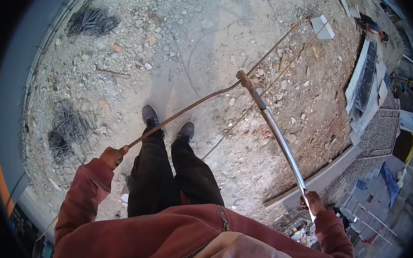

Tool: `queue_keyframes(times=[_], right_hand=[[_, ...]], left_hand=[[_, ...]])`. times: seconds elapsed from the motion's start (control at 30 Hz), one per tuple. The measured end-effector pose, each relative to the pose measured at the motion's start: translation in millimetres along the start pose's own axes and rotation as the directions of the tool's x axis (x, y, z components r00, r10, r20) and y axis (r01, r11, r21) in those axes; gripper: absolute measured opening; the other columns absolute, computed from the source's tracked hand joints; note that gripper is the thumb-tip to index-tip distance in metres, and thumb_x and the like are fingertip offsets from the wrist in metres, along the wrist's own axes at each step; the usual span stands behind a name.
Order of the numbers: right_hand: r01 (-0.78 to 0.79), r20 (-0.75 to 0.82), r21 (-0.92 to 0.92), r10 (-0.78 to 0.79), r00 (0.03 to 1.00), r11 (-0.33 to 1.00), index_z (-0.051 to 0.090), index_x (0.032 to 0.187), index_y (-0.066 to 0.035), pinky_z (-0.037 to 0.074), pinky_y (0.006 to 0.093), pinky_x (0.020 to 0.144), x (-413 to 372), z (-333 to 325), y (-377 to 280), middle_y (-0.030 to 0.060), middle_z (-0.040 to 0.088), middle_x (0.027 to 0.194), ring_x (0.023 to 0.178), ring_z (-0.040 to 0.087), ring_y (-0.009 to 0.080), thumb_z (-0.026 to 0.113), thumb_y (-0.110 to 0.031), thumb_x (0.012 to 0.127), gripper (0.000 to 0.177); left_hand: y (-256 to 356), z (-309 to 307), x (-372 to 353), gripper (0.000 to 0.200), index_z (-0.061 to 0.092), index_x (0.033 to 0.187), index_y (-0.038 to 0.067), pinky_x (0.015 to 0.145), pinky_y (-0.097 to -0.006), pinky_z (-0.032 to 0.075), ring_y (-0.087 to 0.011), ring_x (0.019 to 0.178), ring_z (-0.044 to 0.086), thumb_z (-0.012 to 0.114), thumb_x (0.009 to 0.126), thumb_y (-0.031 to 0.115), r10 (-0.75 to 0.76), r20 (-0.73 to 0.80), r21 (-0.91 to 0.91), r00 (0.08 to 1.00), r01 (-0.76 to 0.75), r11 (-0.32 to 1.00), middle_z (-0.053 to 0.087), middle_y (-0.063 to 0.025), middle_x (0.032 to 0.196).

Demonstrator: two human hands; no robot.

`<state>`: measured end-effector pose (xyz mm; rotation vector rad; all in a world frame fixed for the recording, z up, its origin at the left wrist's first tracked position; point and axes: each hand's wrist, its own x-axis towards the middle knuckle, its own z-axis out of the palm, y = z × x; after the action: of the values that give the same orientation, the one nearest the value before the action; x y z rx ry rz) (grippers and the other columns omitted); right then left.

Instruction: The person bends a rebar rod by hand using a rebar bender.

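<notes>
My left hand (114, 157) is closed round the near end of a long rusty rod (186, 110). The rod runs up and to the right, with a bend where it meets the head of a metal bar tool (283, 143). The tool's head is rusty and its shaft is shiny. My right hand (313, 203) is wrapped round the shaft's lower end. Beyond the tool's head the rod stretches on toward a white block (322, 27). A second thin rod (228, 131) lies slanting across the ground below.
Tangled wire bundles (92, 21) (67, 130) lie on the rubble at the left. A short stick (113, 74) rests near them. At the right are stacked boards (363, 79), a low concrete edge (313, 177) and grey blocks (369, 197). A person (373, 25) is at the upper right.
</notes>
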<state>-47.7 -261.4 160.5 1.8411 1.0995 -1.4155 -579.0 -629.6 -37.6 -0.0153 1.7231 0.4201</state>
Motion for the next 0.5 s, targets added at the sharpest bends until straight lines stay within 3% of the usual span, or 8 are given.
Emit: queue_keyframes(times=[0.13, 0.23, 0.27, 0.4, 0.5], right_hand=[[-0.046, 0.132, 0.173, 0.023, 0.991, 0.984, 0.046, 0.073, -0.005, 0.030, 0.0233, 0.039, -11.7, 16.6, 10.3, 0.0012, 0.039, 0.055, 0.043, 0.036, 0.0097, 0.046, -0.057, 0.080, 0.052], [-0.098, 0.324, 0.311, -0.008, 0.946, 0.945, 0.047, 0.079, -0.004, 0.032, 0.0236, 0.042, -27.5, 33.3, -3.4, 0.0022, 0.042, 0.059, 0.046, 0.038, 0.0098, 0.047, -0.058, 0.079, 0.053], [-0.049, 0.366, 0.266, -0.053, 0.929, 0.963, 0.047, 0.095, -0.004, 0.035, 0.0246, 0.044, -29.8, 32.1, -5.3, 0.0031, 0.044, 0.062, 0.049, 0.041, 0.0105, 0.048, -0.059, 0.078, 0.057], [-0.019, 0.342, 0.276, -0.079, 0.936, 0.961, 0.040, 0.117, -0.006, 0.038, 0.0251, 0.045, -55.7, 32.8, -39.4, 0.0034, 0.046, 0.066, 0.050, 0.043, 0.0112, 0.047, -0.059, 0.078, 0.066], [0.036, 0.205, 0.127, -0.062, 0.977, 0.991, 0.044, 0.111, -0.006, 0.036, 0.0228, 0.044, -72.1, 31.4, -50.3, 0.0022, 0.045, 0.066, 0.049, 0.041, 0.0090, 0.048, -0.057, 0.079, 0.061]], left_hand=[[0.0, -10.2, 4.8, 0.062, 0.033, 0.038, 0.011, 0.035, -0.0292, 0.020, -0.0102, 0.033, 0.026, 0.056, 0.076, 0.054, -0.045, 0.056, -0.079, 0.997, 0.050, 0.996, 0.031, 0.0011, 0.037], [-1.5, -13.1, 3.4, 0.061, 0.032, 0.039, 0.013, 0.035, -0.0279, 0.018, -0.0095, 0.032, 0.024, 0.058, 0.074, 0.056, -0.038, 0.057, -0.132, 0.998, 0.046, 0.990, 0.030, 0.0018, 0.038], [-2.5, -14.6, 2.9, 0.061, 0.031, 0.039, 0.013, 0.034, -0.0276, 0.018, -0.0094, 0.032, 0.024, 0.058, 0.074, 0.056, -0.043, 0.060, -0.144, 0.997, 0.051, 0.988, 0.029, 0.0018, 0.038], [-0.9, -13.9, -6.1, 0.062, 0.028, 0.040, 0.014, 0.033, -0.0263, 0.019, -0.0097, 0.031, 0.025, 0.055, 0.074, 0.059, -0.125, 0.159, -0.206, 0.979, 0.157, 0.966, 0.028, 0.0013, 0.038], [-0.1, -13.8, -15.7, 0.062, 0.028, 0.041, 0.015, 0.032, -0.0258, 0.020, -0.0103, 0.030, 0.026, 0.053, 0.074, 0.061, -0.156, 0.235, -0.218, 0.959, 0.209, 0.953, 0.028, 0.0004, 0.038]])
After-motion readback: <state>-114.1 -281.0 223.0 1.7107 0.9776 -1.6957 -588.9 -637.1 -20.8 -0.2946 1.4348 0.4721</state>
